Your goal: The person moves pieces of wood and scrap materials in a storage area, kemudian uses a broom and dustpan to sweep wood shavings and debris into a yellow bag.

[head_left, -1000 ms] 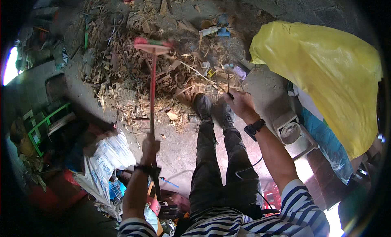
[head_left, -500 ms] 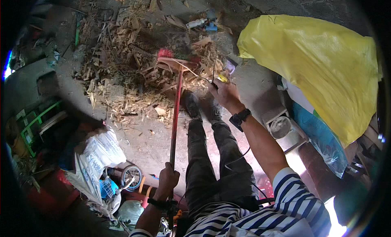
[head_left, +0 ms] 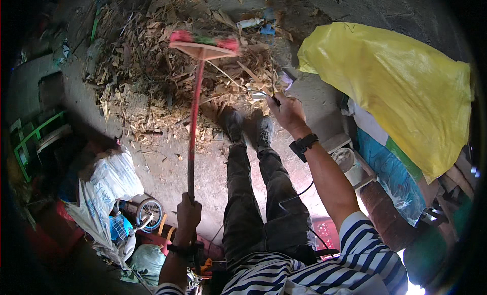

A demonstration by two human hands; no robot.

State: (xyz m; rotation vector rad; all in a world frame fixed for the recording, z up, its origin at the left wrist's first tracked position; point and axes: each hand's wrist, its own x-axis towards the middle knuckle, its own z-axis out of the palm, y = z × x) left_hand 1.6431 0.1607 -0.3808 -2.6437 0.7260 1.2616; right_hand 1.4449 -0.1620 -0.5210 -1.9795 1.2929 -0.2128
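Broom (head_left: 193,117) with a long red stick stands on the ground, its head in the big pile of dry leaves (head_left: 152,77). My left hand (head_left: 188,214) grips the stick. My right hand (head_left: 287,112) pinches a thin stick (head_left: 273,72).

1. Left hand (head_left: 188,214) sits low and close to the body, fingers curled in a tight fist, forearm rising from the lower edge
2. Right hand (head_left: 287,112) is stretched forward on a straightened arm, fingers pinched together, wrist banded
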